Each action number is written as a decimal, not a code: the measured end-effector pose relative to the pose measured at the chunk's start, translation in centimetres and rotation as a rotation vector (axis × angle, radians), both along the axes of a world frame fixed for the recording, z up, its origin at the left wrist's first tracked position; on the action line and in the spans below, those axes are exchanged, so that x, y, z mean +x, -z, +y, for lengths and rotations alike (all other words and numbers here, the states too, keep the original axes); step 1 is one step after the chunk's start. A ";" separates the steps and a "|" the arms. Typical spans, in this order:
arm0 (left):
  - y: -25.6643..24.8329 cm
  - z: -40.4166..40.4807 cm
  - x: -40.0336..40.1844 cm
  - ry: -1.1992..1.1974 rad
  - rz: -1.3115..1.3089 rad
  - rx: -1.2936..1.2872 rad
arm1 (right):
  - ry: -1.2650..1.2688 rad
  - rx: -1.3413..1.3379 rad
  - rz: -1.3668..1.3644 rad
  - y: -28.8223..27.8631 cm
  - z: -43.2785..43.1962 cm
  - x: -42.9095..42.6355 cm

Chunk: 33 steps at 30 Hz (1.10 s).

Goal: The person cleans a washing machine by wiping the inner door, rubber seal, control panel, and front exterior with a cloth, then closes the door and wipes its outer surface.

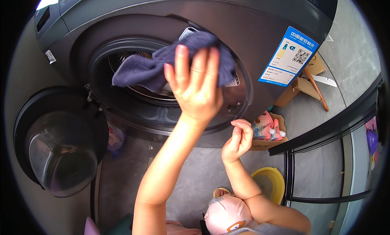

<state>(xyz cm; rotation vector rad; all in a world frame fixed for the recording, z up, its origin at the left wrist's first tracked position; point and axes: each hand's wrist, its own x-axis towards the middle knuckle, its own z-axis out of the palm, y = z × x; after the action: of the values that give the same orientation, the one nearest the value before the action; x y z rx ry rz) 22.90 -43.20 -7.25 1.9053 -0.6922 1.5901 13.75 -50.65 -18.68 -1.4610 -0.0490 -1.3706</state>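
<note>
My left hand [196,85] lies on a dark blue cloth [138,68], holding it against the upper right of the door recess on a dark grey front-loading washing machine [237,24]. One end of the cloth hangs across the drum opening [122,104]. Its fingers are slightly blurred. Lower right, my right hand [239,140] is loosely curled just below the recess's rim, with nothing visible in it. The round door [64,149] with its clear glass bowl is swung out to the left. Labels on the recess are partly covered by the cloth.
A cardboard box [260,145] of pink pouches stands at the machine's lower right corner. Beyond it lie more cardboard [307,87] and a wooden stick [317,90]. A yellow basin [278,186] sits beside my right arm, near a black-framed glass door [289,180].
</note>
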 end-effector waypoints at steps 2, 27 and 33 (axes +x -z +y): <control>2.6 -2.1 -1.6 0.030 0.043 0.064 | 0.041 0.023 -0.030 -0.1 -0.6 0.4; 11.3 -4.6 -5.8 0.096 0.269 0.141 | 0.112 0.055 0.012 1.1 -2.4 -1.2; 12.9 -4.8 -5.2 0.081 0.205 0.214 | 0.119 0.186 0.028 1.3 -2.0 -0.6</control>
<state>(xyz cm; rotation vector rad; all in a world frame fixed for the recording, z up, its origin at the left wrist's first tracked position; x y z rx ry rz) 17.69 -48.04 -20.11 2.1285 -0.8658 1.2915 13.11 -52.65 -19.93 -1.3445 0.1817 -1.4103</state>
